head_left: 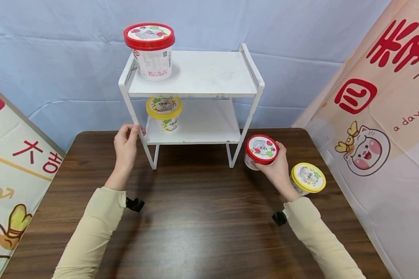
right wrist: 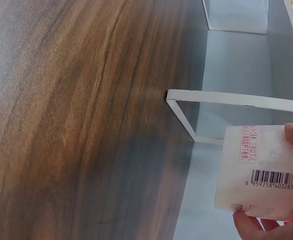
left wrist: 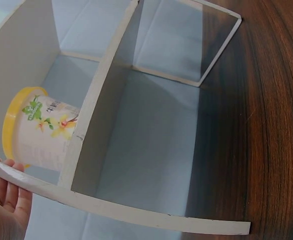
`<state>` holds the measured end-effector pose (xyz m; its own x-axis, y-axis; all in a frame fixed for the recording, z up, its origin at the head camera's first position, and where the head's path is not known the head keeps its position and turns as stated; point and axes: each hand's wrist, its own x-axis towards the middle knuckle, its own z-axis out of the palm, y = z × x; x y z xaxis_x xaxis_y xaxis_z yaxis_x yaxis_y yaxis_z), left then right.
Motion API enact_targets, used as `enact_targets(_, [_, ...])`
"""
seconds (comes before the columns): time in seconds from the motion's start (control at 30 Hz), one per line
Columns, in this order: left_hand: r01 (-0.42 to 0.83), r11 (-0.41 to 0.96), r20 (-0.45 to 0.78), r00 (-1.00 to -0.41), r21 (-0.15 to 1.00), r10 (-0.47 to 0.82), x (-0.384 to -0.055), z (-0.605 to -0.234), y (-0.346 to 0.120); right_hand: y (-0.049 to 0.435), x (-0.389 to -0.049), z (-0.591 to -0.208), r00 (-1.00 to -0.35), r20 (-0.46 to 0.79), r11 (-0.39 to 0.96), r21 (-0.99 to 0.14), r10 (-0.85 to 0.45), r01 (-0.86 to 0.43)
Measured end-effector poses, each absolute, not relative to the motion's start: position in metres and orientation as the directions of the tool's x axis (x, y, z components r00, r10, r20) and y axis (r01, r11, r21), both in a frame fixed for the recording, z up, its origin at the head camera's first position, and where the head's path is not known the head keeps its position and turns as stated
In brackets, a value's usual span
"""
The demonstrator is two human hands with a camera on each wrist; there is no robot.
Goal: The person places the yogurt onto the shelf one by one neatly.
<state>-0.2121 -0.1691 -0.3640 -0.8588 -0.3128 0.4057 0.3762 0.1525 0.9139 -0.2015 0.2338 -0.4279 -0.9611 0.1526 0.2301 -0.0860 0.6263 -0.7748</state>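
A white two-tier shelf rack (head_left: 192, 95) stands at the back of the table. My left hand (head_left: 126, 149) grips its left front upright, and the fingertips (left wrist: 12, 192) show around the white bar in the left wrist view. To the right of the rack, my right hand (head_left: 277, 166) holds a red-lidded ice cream tub (head_left: 262, 149) by its side. Its barcode side (right wrist: 266, 172) faces the right wrist camera, and it appears raised off the tabletop. A second red-lidded tub (head_left: 153, 54) sits on the top shelf at left. One yellow-lidded tub (head_left: 164, 112) stands on the lower shelf's left side.
Another yellow-lidded tub (head_left: 308, 178) stands on the table near its right edge, just beyond my right wrist. The dark wooden table (head_left: 202, 217) stretches in front of the rack. Pale blue cloth (head_left: 293, 46) hangs behind, with printed banners (head_left: 380, 97) at both sides.
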Motion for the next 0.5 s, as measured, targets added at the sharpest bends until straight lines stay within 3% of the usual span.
enact_targets(0.5, [0.374, 0.155, 0.405, -0.86, 0.914, -0.311, -0.211, -0.363, -0.169, 0.232, -0.187, -0.416, -0.965, 0.244, 0.67, -0.733, 0.101, -0.115])
